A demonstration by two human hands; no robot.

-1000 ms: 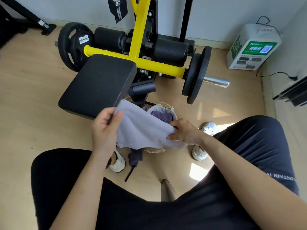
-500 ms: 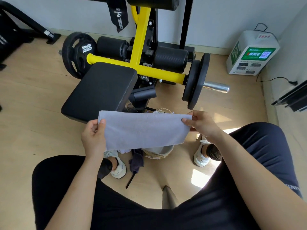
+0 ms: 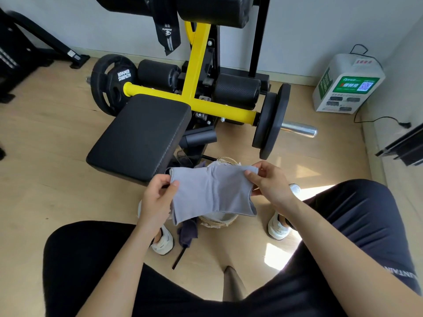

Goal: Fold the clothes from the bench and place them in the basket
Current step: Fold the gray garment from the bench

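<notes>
Two hands (image 3: 158, 197) — grey cloth (image 3: 212, 193) between

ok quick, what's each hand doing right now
left hand: closed, pinching the left edge of the grey cloth
right hand: closed, pinching the right edge of the same cloth

Both hands pinch a grey cloth (image 3: 214, 193) (over the basket (image 3: 220, 221)).

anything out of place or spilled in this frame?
One thing: a dark purple garment lies crumpled on the floor against the basket, outside it rather than folded inside. The grey cloth, pinched between left hand and right hand over the basket, looks normal.
</notes>
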